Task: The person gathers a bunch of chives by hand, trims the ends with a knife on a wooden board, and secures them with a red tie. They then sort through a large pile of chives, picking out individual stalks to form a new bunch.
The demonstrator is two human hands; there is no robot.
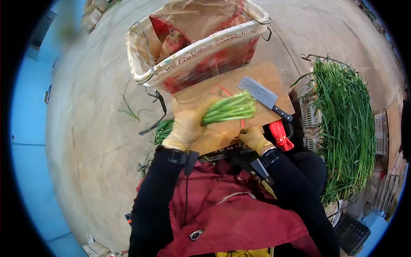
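My left hand (187, 125), in a pale yellow glove, is closed around a bunch of green stalks (231, 107). The pale cut ends point right over a wooden board (201, 139), and darker leaves (163, 130) hang out left of the hand. My right hand (253, 138), gloved too, is closed at the board's near edge, at the lower end of a red strip (242, 124). Another bit of red strip (222, 89) shows beyond the bunch. A cleaver (259, 92) lies flat on the board, its black handle toward the right.
A white crate (192, 62) with a red-edged sack stands beyond the board. Right of me, long green leaves (344, 132) are heaped on white crates. A bundle of red strips (280, 135) hangs near my right knee. Loose leaves (133, 113) lie on the floor at left.
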